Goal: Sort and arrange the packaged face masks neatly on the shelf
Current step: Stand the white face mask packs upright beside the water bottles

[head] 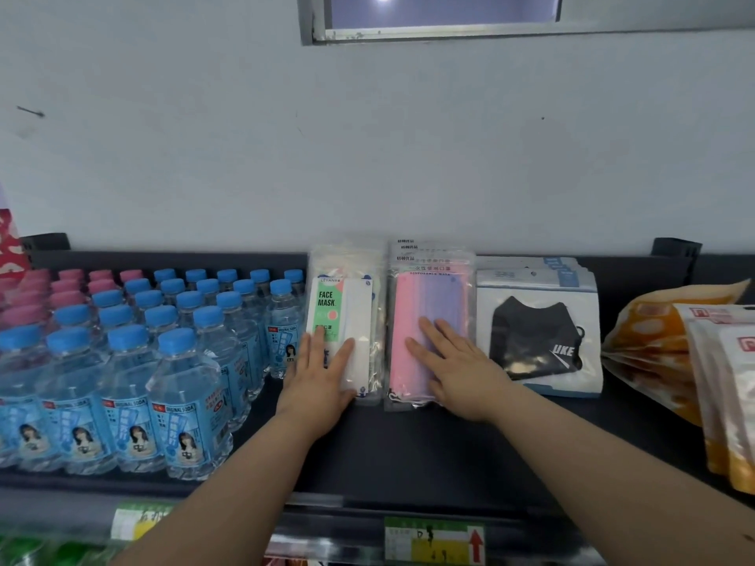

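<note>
Fingers (429, 333) of both hands lie straight and close together, gripping nothing, palms down on mask packs. Nearest, a price label (434, 539) with a red arrow sits on the front rail of the shelf (408, 455); its print is too blurred to read. Both bare forearms reach in from the bottom edge across the dark shelf, angled inward. The left hand (316, 379) rests on the lower left part of the white mask pack (351, 304), its fingertips covering the bottom of the green "FACE MASK" label. The right hand (459, 371) presses on the pink and purple mask pack (425, 296), just beside the white one, with fingertips near its middle and the palm hiding its lower right corner. A black mask pack (535, 332) lies just right of that, untouched. Each pack tops a stack; only edges of those beneath show behind, so their number is unclear. Water bottles (135, 361) stand in rows at the left, close against the white pack. Orange pouches (662, 353) lean at the right, cut off by the frame. Behind rises a pale wall (367, 157) with a window (441, 14), cut off at the top.
</note>
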